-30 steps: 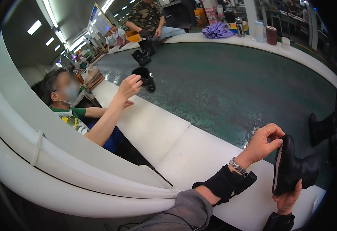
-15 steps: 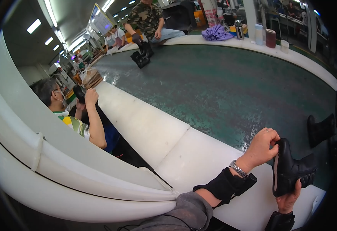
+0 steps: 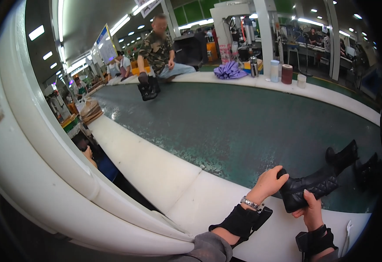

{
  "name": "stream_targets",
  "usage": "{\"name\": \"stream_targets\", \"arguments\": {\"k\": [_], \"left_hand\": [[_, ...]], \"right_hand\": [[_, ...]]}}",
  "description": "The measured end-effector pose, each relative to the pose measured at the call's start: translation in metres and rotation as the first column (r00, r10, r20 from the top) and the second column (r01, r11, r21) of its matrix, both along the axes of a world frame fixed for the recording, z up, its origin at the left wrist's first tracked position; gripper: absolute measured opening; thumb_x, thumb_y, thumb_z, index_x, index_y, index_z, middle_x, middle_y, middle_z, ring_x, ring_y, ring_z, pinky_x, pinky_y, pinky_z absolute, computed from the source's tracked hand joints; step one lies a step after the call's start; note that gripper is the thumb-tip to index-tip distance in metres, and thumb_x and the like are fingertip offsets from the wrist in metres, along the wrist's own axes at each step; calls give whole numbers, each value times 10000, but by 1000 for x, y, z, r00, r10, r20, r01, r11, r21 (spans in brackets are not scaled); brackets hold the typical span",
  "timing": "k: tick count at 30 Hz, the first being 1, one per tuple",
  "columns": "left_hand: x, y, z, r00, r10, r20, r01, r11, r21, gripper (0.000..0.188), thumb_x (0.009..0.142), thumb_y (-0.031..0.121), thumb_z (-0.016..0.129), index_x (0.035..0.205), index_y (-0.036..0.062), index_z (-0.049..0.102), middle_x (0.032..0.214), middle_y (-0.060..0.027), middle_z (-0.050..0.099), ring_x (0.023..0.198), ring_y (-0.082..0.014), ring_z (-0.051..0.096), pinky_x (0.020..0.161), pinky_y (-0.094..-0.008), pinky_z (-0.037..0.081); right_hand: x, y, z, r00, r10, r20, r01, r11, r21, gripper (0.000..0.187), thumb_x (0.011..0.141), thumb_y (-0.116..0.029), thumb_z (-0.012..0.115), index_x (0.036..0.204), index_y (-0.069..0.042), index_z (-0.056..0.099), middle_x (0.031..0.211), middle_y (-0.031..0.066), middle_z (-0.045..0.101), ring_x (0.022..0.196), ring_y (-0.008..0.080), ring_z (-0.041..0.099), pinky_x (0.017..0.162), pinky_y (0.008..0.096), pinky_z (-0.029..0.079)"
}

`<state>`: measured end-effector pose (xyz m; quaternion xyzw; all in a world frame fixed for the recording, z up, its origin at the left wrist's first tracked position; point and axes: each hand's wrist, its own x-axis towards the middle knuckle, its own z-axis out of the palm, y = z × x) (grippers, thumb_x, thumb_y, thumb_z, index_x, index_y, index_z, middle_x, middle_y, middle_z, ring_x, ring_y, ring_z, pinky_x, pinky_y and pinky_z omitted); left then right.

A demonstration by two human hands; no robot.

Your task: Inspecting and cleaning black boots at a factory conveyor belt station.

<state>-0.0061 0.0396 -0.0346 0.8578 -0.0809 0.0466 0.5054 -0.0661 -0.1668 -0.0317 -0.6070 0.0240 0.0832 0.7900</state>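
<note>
In front of me I hold a black ankle boot [image 3: 311, 187] with a quilted shaft, lying tilted over the near edge of the green belt. Its shaft points right and its toe is toward my left hand [image 3: 267, 182], whose fingers close on the toe end. From below, my right hand [image 3: 312, 210] grips the boot, thumb pressed along its side. Part of the sole side is turned away from view. Beyond the shaft, another black boot [image 3: 344, 157] lies on the belt, with a further dark boot [image 3: 368, 172] at the dim right rim.
A white ledge [image 3: 173, 183] runs along the near side of the green belt [image 3: 226, 118]. A pale slim tool [image 3: 347, 236] lies at lower right. Across the belt, a person [image 3: 158, 50] handles black boots [image 3: 147, 90]. A purple cloth bundle [image 3: 230, 70] and bottles [image 3: 274, 71] stand on the far ledge.
The boot has turned so its shaft points more to the right, and my right hand now shows higher along its side. My view has tilted upward, showing more background.
</note>
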Motion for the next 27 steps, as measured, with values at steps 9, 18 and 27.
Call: {"name": "stream_targets", "arguments": {"k": [9,18,27], "left_hand": [[18,6,-29,935,246,257,-215,966,-142,770,879,490,566,1384,-54,361,1378,-347,352,1304,-464,326,1084,-474,264],[49,55,-49,905,420,70,-378,868,-322,775,797,229,680,1348,-145,285,1322,-320,349,1251,-423,351,1061,-452,296],[2,10,6,649,606,460,-520,794,-314,601,802,47,553,1342,-46,305,1413,-213,246,1349,-348,209,1113,-475,186]], "right_hand": [[111,95,5,829,112,548,215,840,-497,373,811,-343,661,986,-14,644,806,106,679,657,220,668,537,330,523],[118,135,-50,805,469,363,-81,693,-716,486,785,-324,645,1109,31,580,1033,252,645,960,400,621,832,425,501],[52,-48,-36,972,8,236,170,669,-724,634,762,-341,676,1236,48,515,1194,254,582,1112,356,573,948,387,447]]}}
